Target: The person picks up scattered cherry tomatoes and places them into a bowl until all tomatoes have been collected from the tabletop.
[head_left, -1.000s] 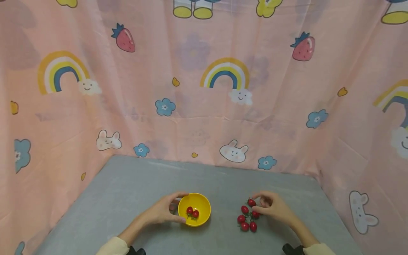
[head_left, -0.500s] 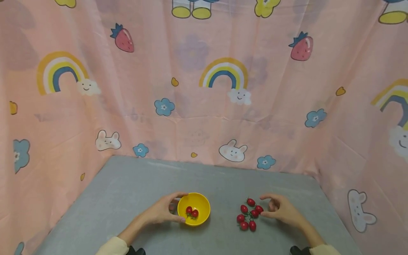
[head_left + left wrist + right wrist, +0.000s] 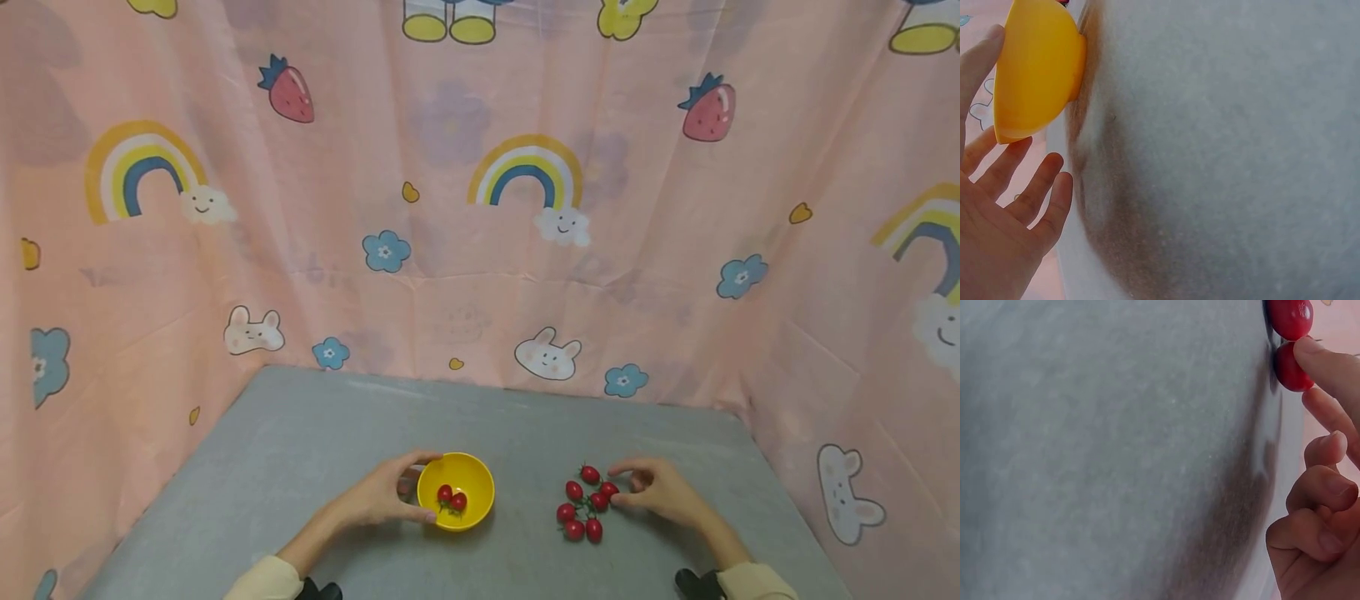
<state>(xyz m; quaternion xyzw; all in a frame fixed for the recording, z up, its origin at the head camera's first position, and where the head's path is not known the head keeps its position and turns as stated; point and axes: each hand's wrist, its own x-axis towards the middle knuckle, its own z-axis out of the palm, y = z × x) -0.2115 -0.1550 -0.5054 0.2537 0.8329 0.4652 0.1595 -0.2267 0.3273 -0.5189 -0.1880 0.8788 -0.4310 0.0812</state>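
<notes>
In the head view, my left hand [image 3: 375, 493] holds a yellow bowl [image 3: 483, 493] by its left side, thumb near the front and fingers near the back. Two red cherry tomatoes [image 3: 458, 502] with green stems lie inside it. My right hand [image 3: 663, 492] is at the right edge of a group of several cherry tomatoes [image 3: 573, 491] on the table. Its thumb and index finger are around the rightmost cherry tomato [image 3: 1290, 367]; the right wrist view shows the thumb tip against it. The other fingers of this hand [image 3: 1329, 519] are curled.
A grey table [image 3: 337, 433] lies under everything. Pink printed cloth [image 3: 450, 317] stands around its back and sides. The bowl and the tomato group are a short stretch of table apart.
My right hand drew back rightward from the tomatoes, uncovering the rightmost one, then moved slightly left with thumb and index finger closer together around it. My left hand and the bowl stayed put.
</notes>
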